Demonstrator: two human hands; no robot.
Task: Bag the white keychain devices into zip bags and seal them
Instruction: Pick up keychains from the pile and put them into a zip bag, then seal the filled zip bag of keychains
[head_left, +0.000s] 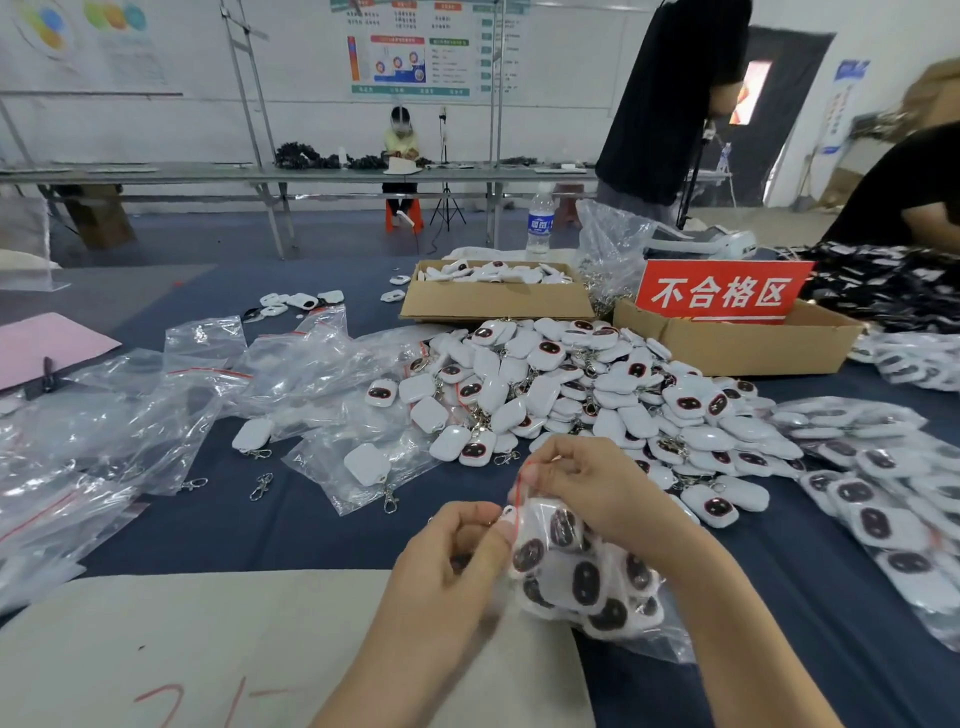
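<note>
Two pinches: my left hand (448, 564) and right hand (584, 488) grip the filled zip bag (589, 584) by its top, just before the device pile (597, 395).

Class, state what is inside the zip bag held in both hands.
The zip bag holds white keychain devices with dark oval faces; lower ones are covered, so no count.

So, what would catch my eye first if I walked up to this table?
Most likely the big heap of white keychain devices in the middle of the blue table, many showing dark oval faces. Close in front, the left hand and right hand pinch the red-striped top of a filled zip bag. Behind the heap on the right, a red sign with white characters stands in a cardboard box.
</note>
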